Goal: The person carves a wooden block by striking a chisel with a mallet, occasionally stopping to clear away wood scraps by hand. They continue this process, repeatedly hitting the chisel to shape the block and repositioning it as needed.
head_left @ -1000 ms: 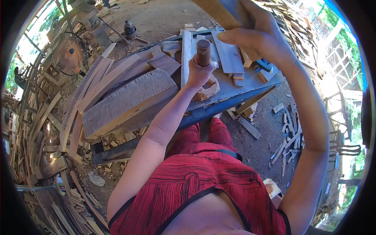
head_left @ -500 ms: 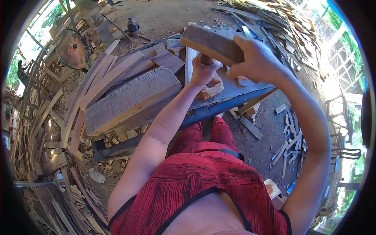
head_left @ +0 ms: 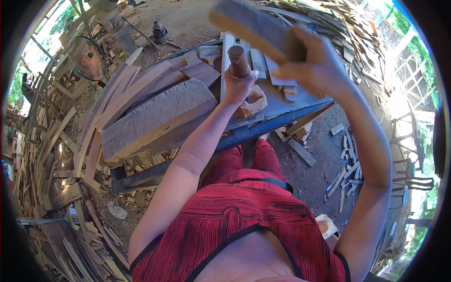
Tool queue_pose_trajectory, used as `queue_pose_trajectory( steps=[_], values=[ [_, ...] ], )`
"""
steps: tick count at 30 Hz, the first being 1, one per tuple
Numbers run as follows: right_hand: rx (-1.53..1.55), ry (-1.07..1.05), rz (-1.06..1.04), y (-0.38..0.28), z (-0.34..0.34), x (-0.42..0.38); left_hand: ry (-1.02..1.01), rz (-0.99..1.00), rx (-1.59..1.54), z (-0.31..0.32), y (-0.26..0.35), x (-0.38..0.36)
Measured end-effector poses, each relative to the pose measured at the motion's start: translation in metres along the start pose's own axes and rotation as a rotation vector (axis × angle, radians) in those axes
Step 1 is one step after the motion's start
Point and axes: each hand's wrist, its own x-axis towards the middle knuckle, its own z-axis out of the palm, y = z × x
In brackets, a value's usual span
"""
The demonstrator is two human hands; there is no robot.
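My left hand (head_left: 238, 88) is wrapped round an upright brown wooden handle (head_left: 238, 61), whose round top shows above the fist. The lower end of the handle is hidden by the hand. Just below and right of that fist, a hollowed light wood block (head_left: 252, 102) rests on the workbench (head_left: 277, 113). Raised above the bench at the upper right, my right hand (head_left: 312, 66) grips one end of a thick wooden block (head_left: 253, 28), blurred by motion. The block is apart from the handle's top.
A large rough beam (head_left: 159, 117) and long boards (head_left: 134, 94) lie on the left of the bench. Thin wood pieces (head_left: 282, 77) lie behind my hands. Stacked slats (head_left: 329, 28) stand at the back right, and offcuts (head_left: 347, 164) litter the ground.
My right hand has lifted the thick block up and away from the handle's top, which now shows. My left hand has shifted slightly left, still round the handle.
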Motion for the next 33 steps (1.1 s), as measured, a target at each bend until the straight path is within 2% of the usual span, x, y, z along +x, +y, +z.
queue_pose_trajectory(
  steps=[1,3,5,7,8,9,11,12,13,15,16,17,18,19,22,23,24,27,28,29,31,32,33],
  values=[
    [0.002,0.002,0.003,-0.011,-0.006,0.001,0.026,-0.015,-0.016,0.0,0.0,0.0],
    [0.447,0.14,-0.179,-0.029,-0.008,0.001,0.035,0.012,0.027,0.003,-0.003,-0.001],
    [0.484,0.195,-0.256,-0.025,0.003,0.003,0.063,0.075,0.113,0.006,-0.006,-0.002],
    [-0.158,0.099,-0.183,-0.007,0.017,0.006,0.074,0.158,0.005,0.018,0.003,-0.006],
    [-0.476,-0.108,-0.091,-0.007,0.02,0.004,0.085,0.235,-0.104,0.022,0.007,-0.008],
    [-0.472,-0.113,-0.094,-0.011,0.019,0.003,0.091,0.234,-0.101,0.019,0.006,-0.009],
    [-0.361,-0.161,0.075,-0.022,0.01,0.004,0.086,0.223,0.076,0.013,0.003,-0.007],
    [-0.305,-0.111,0.078,-0.028,0.006,0.005,0.04,0.019,0.067,0.009,0.002,-0.005],
    [-0.305,-0.113,0.08,-0.025,0.007,0.005,0.039,0.016,0.066,0.008,0.0,-0.005],
    [0.193,0.043,-0.108,-0.017,0.007,0.005,0.041,-0.002,0.102,0.008,0.0,-0.004],
    [0.227,0.028,-0.051,-0.018,0.011,0.002,0.046,-0.001,0.102,0.009,0.003,-0.005],
    [0.228,0.025,-0.056,-0.013,0.017,0.002,0.057,0.097,0.074,0.01,0.006,-0.007],
    [-0.093,-0.068,-0.073,-0.003,0.025,0.002,0.068,0.195,0.047,0.01,0.008,-0.008],
    [-0.416,-0.157,-0.087,0.005,0.029,0.001,0.07,0.197,0.048,0.009,0.008,-0.008],
    [-0.302,-0.085,-0.077,-0.009,0.015,0.003,0.033,0.206,0.051,0.007,0.003,-0.006],
    [-0.22,-0.035,-0.058,-0.015,0.01,0.003,0.014,0.102,0.059,0.004,0.001,-0.005],
    [0.118,0.02,-0.128,-0.006,0.012,0.004,-0.005,0.0,0.066,0.002,0.001,-0.005],
    [0.221,0.113,-0.104,0.005,0.027,-0.001,-0.046,0.018,0.069,0.003,0.001,-0.004],
    [-0.036,-0.006,-0.084,0.017,0.032,0.0,-0.049,0.019,0.07,0.004,0.003,-0.005],
    [-0.037,-0.002,-0.084,0.023,0.033,-0.003,-0.065,0.037,0.031,0.006,0.005,-0.006],
    [0.067,-0.196,0.216,0.029,0.035,-0.009,-0.085,0.055,-0.007,0.004,0.005,-0.004],
    [0.066,-0.198,0.219,0.04,0.04,-0.013,-0.044,0.032,-0.002,0.0,0.003,-0.003],
    [0.226,-0.074,0.226,0.058,0.051,-0.019,-0.003,0.006,0.003,-0.002,0.001,-0.005]
  ],
)
